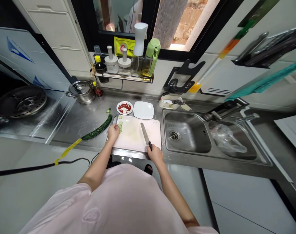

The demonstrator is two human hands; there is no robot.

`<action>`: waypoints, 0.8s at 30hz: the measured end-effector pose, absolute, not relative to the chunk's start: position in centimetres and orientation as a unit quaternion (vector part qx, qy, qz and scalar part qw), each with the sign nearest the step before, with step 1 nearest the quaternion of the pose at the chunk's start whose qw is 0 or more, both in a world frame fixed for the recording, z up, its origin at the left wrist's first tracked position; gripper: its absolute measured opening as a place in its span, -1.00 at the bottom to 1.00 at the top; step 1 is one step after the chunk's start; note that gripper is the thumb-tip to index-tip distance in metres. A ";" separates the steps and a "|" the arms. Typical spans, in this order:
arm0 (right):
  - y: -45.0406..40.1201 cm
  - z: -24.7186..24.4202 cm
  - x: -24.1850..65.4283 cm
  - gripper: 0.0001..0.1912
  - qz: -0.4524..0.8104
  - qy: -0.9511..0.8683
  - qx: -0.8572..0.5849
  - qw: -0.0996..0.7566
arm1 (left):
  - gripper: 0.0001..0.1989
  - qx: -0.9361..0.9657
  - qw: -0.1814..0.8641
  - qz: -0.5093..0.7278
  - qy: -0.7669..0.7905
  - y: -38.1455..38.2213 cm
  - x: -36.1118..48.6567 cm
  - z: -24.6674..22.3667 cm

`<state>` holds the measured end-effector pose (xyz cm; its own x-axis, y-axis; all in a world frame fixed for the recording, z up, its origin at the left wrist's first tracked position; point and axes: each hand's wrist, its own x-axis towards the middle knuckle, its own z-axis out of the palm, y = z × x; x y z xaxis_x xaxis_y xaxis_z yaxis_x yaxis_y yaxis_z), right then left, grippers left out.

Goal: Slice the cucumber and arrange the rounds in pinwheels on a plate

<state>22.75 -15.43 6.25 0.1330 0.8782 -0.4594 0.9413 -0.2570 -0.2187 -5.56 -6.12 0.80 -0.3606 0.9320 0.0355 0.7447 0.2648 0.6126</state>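
My right hand (155,154) is wrapped round the black handle of a knife (145,132), whose blade points away from me over the right half of the white cutting board (130,144). At the board's left side, my left hand (113,132) has its fingers curled together beside a row of cucumber slices (120,123); whatever they may hold is hidden. A long dark green cucumber (98,130) lies on the steel counter left of the board. Behind the board are a plate with chopped red pieces (124,108) and a white square plate (143,110).
Right of the board is a double sink (186,130) with a plastic bag (227,139). A lidded pot (81,92) stands at the back left, near a pan (19,101). A shelf of bottles (128,77) hangs behind the plates. Cucumber end pieces (108,110) lie behind the cucumber.
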 end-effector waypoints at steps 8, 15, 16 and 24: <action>-15.4 6.4 22.7 -0.53 -0.252 0.607 0.751 0.065 | -0.66 0.542 0.129 0.252 0.791 0.2 -4.6 1.8; -15.4 6.8 22.5 -0.54 -0.251 0.605 0.752 0.072 | -0.67 0.567 0.131 0.166 0.796 2.1 -4.7 1.9; -15.4 6.9 22.5 -0.54 -0.251 0.605 0.752 0.072 | -0.68 0.572 0.130 0.160 0.794 2.2 -4.7 1.8; -15.3 6.6 22.8 -0.55 -0.250 0.611 0.748 0.065 | -0.74 0.563 0.131 0.161 0.800 2.8 -4.9 1.9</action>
<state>22.77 -15.29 6.64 0.1288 0.8817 -0.4538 0.9471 -0.2450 -0.2072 -4.93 2.83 1.93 -0.3320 0.9428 -0.0287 0.8582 0.3146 0.4057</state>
